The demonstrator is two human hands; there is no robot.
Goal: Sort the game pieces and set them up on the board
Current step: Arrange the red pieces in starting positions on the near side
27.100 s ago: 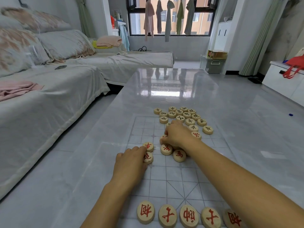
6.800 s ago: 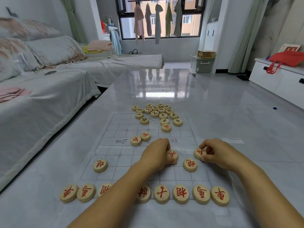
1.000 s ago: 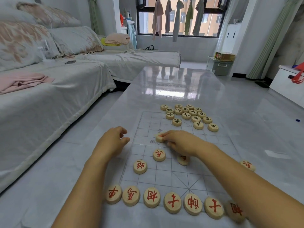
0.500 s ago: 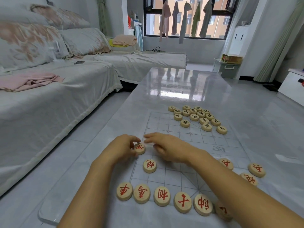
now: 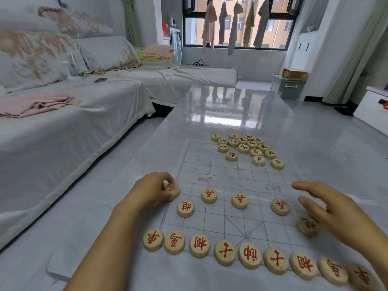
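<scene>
A clear gridded board lies on the glossy table. Round wooden pieces with red characters line its near edge in a row. Three red soldier pieces stand in a line further up, and a red cannon piece sits at the left. My left hand pinches one red piece on the board's left edge. My right hand hovers with fingers spread above another red cannon piece at the right. Black-lettered pieces are heaped at the far end.
A sofa with grey covers and a pink cloth runs along the left of the table. A green bin with a box stands beyond the table. A white cabinet is at the right.
The view has swung right. My right hand has drawn away from the left side to the board's right side and spread its fingers. My left hand still holds its red piece at the left edge.
</scene>
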